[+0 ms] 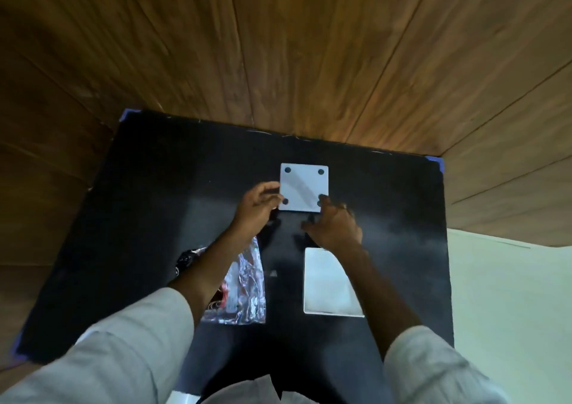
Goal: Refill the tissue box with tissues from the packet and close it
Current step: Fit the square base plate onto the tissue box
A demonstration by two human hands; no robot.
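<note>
Two hands are gripping an upturned white tissue box (pixel 304 188), four black feet showing, at twelve o'clock on the black table (pixel 154 187). Left hand (pixel 258 206) and right hand (pixel 335 224) are clamping opposite near corners, probably steadying it for its base panel. At six o'clock a crinkled tissue packet (pixel 246 292) and a flat white panel (pixel 325 283) are lying ready.

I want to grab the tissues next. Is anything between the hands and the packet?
Nothing visible blocks it. Both hands, left and right, touch the box; the packet lies nearer, partly under the left arm.

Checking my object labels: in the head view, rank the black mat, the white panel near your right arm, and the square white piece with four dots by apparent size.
1. black mat
2. white panel, though it sits nearer the camera
3. square white piece
</note>
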